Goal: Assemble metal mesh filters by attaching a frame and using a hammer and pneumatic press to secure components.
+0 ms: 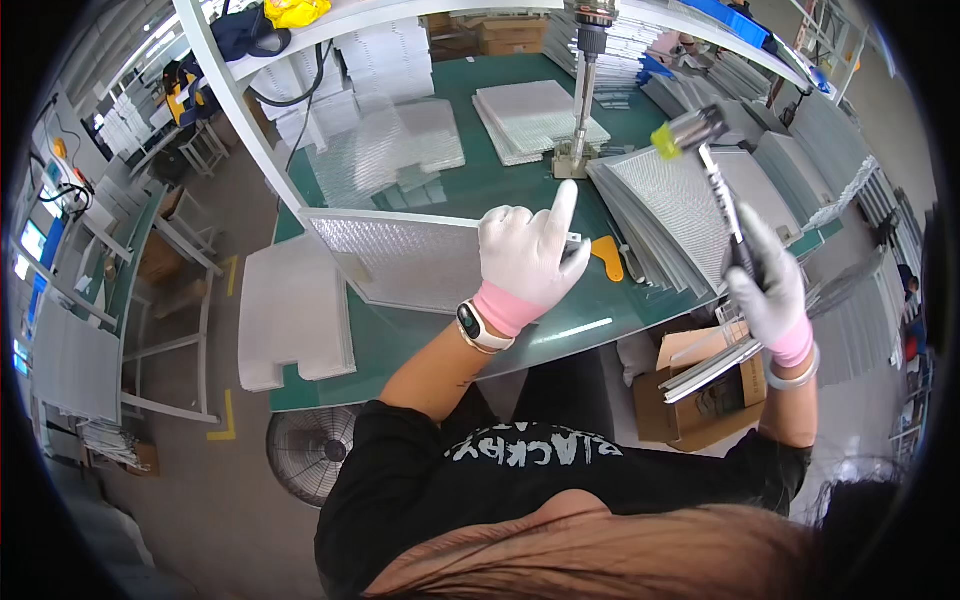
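Observation:
My left hand [528, 252], in a white glove with a pink cuff, grips the right end of a mesh panel in a thin metal frame [410, 262]. Its index finger points up and the others curl in; the panel stands tilted on the green table [470, 345]. Raised at the right, my right hand [770, 285] is closed round the dark handle of a mallet [722, 190]. The mallet's head, blurred by motion, has a yellow-green face towards the left. An orange L-shaped piece [608, 258] lies just right of my left hand.
A vertical metal rod tool [585, 95] stands over a small metal block [572, 163]. Stacked mesh sheets [665, 205] lie at right, more sheets [540, 115] behind, and white sheets [290, 310] at left. A cardboard box [700, 400] and a floor fan [310, 455] are below.

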`<state>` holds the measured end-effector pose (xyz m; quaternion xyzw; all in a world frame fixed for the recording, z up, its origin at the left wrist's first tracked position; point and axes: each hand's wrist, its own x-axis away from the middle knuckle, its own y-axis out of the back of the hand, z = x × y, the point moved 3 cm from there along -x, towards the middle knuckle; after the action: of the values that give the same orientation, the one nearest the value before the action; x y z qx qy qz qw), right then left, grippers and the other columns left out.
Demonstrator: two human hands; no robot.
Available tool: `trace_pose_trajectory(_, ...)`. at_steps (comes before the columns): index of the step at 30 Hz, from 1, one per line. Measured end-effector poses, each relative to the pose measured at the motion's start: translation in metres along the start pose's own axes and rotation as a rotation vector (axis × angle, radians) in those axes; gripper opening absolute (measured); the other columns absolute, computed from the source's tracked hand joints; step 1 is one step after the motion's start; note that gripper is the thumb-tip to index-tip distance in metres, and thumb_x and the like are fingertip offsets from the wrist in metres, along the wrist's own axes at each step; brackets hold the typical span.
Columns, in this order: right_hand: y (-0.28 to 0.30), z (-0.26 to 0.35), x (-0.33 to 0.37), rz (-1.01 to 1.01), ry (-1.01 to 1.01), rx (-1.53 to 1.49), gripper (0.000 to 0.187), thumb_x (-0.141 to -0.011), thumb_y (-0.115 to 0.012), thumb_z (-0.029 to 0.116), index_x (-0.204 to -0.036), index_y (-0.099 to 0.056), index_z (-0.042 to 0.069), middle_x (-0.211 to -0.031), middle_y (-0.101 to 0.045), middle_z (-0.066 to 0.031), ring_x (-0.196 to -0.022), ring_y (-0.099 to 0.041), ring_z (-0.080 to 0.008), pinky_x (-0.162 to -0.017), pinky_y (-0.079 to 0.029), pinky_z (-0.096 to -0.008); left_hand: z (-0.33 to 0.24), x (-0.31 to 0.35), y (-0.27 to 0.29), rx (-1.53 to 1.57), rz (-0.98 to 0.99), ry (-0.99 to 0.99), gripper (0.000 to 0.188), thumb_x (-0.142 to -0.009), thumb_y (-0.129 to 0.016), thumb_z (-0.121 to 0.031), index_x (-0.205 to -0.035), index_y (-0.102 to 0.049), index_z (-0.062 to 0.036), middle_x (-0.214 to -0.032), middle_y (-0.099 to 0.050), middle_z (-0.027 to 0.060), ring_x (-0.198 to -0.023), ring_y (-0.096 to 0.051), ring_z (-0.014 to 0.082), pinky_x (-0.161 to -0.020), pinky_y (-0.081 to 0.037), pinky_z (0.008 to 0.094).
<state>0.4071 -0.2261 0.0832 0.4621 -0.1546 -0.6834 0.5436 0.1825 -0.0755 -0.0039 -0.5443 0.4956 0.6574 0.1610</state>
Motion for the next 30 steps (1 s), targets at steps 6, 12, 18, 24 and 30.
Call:
trace_pose_trajectory(6, 0.014, 0.017, -0.008, 0.034, 0.132, 0.184, 0.058, -0.085, -0.066, 0.009, -0.138, -0.045, -0.002, -0.115, -0.064, -0.0174, -0.098, -0.065, -0.0254, -0.090, -0.046, -0.0303, 0.001, 0.002, -0.005, 0.022, -0.036, 0.039, 0.062, -0.068, -0.073, -0.027, -0.123, -0.057, -0.0026, -0.063, -0.046, 0.0029, -0.061, -0.048, 0.0216, -0.066, -0.037, 0.0385)
trace_pose_trajectory(12, -0.007, 0.011, 0.003, -0.137, 0.174, -0.077, 0.058, -0.087, -0.061, 0.003, -0.141, -0.041, -0.003, -0.088, -0.061, -0.0068, -0.070, -0.056, -0.0125, -0.069, -0.049, -0.0258, 0.002, 0.001, -0.003, 0.007, -0.012, 0.035, 0.065, -0.067, -0.075, -0.028, -0.123, -0.056, -0.0015, -0.064, -0.047, 0.0037, -0.062, -0.049, 0.0215, -0.067, -0.038, 0.0376)
trace_pose_trajectory(18, -0.051, 0.016, 0.010, 0.259, 0.173, 0.255, 0.057, -0.085, -0.058, -0.001, -0.140, -0.042, -0.001, -0.108, -0.064, -0.0231, -0.079, -0.065, -0.0350, -0.077, -0.052, -0.0354, 0.006, -0.003, -0.009, 0.011, -0.037, 0.009, 0.071, -0.066, -0.076, -0.030, -0.126, -0.054, -0.0007, -0.065, -0.047, 0.0037, -0.063, -0.050, 0.0220, -0.068, -0.039, 0.0380)
trace_pose_trajectory(24, -0.037, 0.010, 0.018, -0.314, 0.040, -0.358, 0.059, -0.088, -0.053, 0.000, -0.144, -0.035, -0.001, -0.078, -0.059, -0.0145, -0.057, -0.056, -0.0212, -0.061, -0.050, -0.0322, 0.006, -0.003, -0.006, 0.050, 0.006, 0.043, 0.072, -0.067, -0.074, -0.027, -0.129, -0.050, -0.0004, -0.065, -0.049, 0.0041, -0.064, -0.051, 0.0228, -0.069, -0.039, 0.0389)
trace_pose_trajectory(30, -0.073, -0.013, 0.009, 0.187, 0.022, 0.015, 0.058, -0.086, -0.057, 0.003, -0.141, -0.041, 0.001, -0.108, -0.062, -0.0277, -0.099, -0.063, -0.0409, -0.083, -0.051, -0.0373, 0.009, -0.002, -0.008, 0.036, -0.001, 0.049, 0.071, -0.068, -0.073, -0.026, -0.130, -0.050, -0.0008, -0.062, -0.048, 0.0036, -0.064, -0.051, 0.0237, -0.069, -0.038, 0.0406)
